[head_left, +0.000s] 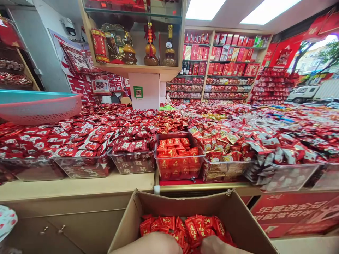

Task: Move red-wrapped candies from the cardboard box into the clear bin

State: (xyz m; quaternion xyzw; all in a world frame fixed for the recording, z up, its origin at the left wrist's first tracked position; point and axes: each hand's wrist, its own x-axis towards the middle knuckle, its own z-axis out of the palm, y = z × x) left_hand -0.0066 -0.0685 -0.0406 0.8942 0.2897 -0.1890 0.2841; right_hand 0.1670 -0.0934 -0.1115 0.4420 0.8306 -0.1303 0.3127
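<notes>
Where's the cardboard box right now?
Head view, bottom centre: the cardboard box is on the near side of the counter, lower in frame than the clear bin of red packets.

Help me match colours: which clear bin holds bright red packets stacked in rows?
The middle bin, just beyond the cardboard box: its bright red packets sit in rows, unlike the heaped darker packets to its left and patterned packets to its right.

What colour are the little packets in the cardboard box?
The packets are red with gold writing, in the head view.
</notes>
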